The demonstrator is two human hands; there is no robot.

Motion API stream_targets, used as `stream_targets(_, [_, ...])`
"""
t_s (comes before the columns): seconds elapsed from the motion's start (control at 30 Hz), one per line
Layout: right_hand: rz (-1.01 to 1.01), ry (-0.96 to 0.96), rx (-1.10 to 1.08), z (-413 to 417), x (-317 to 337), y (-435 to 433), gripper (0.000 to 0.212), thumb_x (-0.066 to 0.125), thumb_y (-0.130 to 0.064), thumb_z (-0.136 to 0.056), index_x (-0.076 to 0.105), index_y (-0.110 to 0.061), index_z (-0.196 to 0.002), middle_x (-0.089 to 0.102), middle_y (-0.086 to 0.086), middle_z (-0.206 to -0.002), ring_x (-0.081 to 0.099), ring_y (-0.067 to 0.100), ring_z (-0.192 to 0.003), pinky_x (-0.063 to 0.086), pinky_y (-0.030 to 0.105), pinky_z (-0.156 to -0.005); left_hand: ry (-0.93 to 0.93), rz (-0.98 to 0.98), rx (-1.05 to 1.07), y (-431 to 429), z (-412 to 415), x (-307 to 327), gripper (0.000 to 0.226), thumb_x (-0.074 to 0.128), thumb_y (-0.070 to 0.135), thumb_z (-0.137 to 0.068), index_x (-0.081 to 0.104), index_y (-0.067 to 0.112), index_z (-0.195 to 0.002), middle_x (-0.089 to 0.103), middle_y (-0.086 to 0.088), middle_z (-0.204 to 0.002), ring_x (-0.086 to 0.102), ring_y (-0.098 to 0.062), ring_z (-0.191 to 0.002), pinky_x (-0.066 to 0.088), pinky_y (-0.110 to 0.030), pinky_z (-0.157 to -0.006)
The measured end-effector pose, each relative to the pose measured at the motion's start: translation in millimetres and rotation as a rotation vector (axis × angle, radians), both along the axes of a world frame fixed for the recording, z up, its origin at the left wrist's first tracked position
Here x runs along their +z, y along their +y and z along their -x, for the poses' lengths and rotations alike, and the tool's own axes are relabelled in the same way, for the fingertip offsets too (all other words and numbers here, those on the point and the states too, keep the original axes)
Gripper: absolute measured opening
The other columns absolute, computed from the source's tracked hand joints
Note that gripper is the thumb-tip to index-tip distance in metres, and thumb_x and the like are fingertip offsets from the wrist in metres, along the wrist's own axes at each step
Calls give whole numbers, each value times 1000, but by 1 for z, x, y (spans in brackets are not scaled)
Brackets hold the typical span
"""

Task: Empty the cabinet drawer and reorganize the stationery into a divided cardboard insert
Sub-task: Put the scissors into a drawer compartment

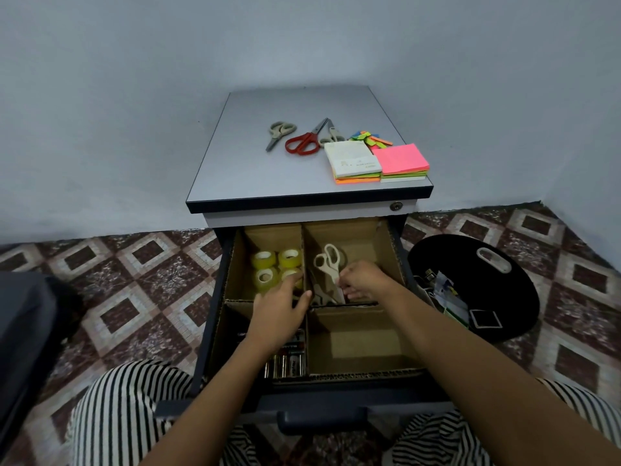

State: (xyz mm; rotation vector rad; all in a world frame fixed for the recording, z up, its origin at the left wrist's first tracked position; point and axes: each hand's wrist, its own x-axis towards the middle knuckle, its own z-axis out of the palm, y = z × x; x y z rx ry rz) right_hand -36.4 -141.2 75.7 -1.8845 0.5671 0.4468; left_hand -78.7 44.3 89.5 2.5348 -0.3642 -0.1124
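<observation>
The open drawer point(215, 314) holds a cardboard insert point(386, 250) split into compartments. Several yellow tape rolls point(265, 260) fill the far left cell. White-handled scissors point(327, 262) lie in the far right cell. Batteries point(287, 364) sit in the near left cell. My left hand point(279, 311) rests on the centre divider, fingers near the tape. My right hand point(363, 280) is in the far right cell, its fingers closed around the scissors' blade end. On the cabinet top point(255, 169) lie grey scissors point(279, 132), red scissors point(304, 141), sticky note pads point(378, 161) and coloured flags point(368, 136).
A black round tray point(504, 297) on the patterned floor to the right holds clips and small items. A dark object point(27, 331) lies at the left. My striped trouser knees point(124, 415) flank the drawer front. The near right cell point(359, 344) shows bare cardboard.
</observation>
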Motion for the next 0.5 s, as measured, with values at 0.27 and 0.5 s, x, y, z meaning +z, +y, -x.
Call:
stream_targets(0.27, [132, 94, 40, -8, -14, 1, 9, 53, 2, -91, 55, -4, -84, 62, 11, -87, 58, 14, -62, 50, 22, -55, -14, 25, 18, -1, 0, 1, 44, 41, 39, -97, 37, 26, -138, 57, 3, -128, 50, -15, -120, 26, -38, -104])
stream_targets(0.5, [333, 121, 164, -12, -15, 5, 22, 56, -6, -92, 55, -8, -70, 60, 7, -63, 57, 10, -50, 38, 15, -35, -13, 39, 25, -2, 0, 0, 44, 43, 38, -97, 36, 26, -138, 58, 3, -128, 50, -15, -121, 25, -37, -105])
